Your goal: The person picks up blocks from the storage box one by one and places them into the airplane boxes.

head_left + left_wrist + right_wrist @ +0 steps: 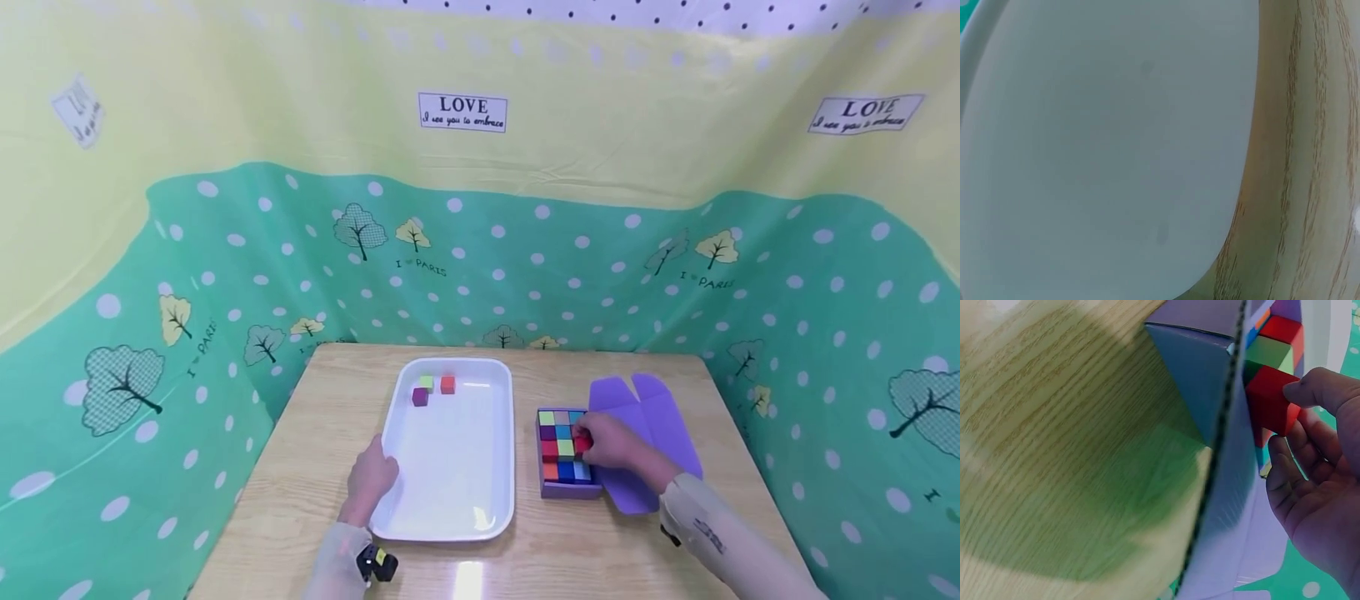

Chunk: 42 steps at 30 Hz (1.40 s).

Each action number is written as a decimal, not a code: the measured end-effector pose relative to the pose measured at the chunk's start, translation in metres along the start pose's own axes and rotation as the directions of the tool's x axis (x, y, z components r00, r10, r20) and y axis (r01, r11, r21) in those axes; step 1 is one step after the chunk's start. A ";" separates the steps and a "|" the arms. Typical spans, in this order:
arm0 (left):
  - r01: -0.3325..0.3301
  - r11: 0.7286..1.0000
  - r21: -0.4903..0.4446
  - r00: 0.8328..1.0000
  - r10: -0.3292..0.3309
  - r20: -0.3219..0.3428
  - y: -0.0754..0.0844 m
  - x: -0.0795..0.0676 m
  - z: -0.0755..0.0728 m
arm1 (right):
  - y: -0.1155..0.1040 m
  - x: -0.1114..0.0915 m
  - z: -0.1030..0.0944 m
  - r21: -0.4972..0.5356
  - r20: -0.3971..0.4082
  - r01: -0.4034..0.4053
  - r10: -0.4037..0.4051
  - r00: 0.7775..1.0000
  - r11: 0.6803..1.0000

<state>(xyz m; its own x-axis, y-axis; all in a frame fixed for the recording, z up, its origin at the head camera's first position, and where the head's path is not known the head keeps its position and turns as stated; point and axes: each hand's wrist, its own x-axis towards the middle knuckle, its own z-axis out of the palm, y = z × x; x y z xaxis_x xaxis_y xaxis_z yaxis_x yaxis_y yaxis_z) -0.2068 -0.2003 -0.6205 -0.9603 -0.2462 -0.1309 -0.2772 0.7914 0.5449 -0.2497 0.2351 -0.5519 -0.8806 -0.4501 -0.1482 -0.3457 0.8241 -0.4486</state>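
Observation:
My right hand (613,442) pinches a red cube (1267,403) between thumb and fingers, tilted and raised a little above its neighbours in the purple cardboard box (570,492). Several coloured cubes fill that box, among them a light green cube (566,450) and another red cube (550,451). Over on the left, my left hand (372,477) holds the left rim of a white tray (450,467), thumb over the edge. In the tray's far left corner lie a light green cube (426,382), an orange-red cube (447,384) and a dark purple cube (420,397).
The box's purple lid (663,417) is folded open to the right, beneath my right forearm. Tray and box stand side by side on a wooden table (300,492). A patterned green and yellow curtain (480,242) surrounds the table at the back and sides.

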 end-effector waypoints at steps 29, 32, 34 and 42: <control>0.002 1.000 0.001 1.000 -0.002 0.011 -0.006 -0.002 -0.002 | 0.002 0.008 0.016 -0.027 0.028 0.043 -0.042 0.999 0.999; -0.007 1.000 0.000 1.000 0.007 0.001 -0.004 0.002 -0.001 | -0.001 0.009 0.013 -0.068 0.038 0.024 -0.022 0.999 0.997; -0.012 1.000 -0.003 1.000 0.012 -0.003 -0.002 0.004 0.000 | -0.003 0.011 0.009 -0.095 0.052 0.014 -0.009 0.999 0.995; -0.001 1.000 -0.004 1.000 0.001 -0.002 0.000 0.003 -0.003 | -0.015 0.019 -0.005 -0.132 0.107 0.016 -0.002 0.994 0.991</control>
<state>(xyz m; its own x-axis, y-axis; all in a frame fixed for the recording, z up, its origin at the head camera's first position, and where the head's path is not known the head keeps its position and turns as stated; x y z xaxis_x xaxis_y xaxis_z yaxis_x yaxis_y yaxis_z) -0.2096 -0.2030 -0.6184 -0.9606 -0.2465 -0.1285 -0.2759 0.7893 0.5486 -0.2628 0.2155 -0.5439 -0.8405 -0.4856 -0.2405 -0.3994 0.8551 -0.3305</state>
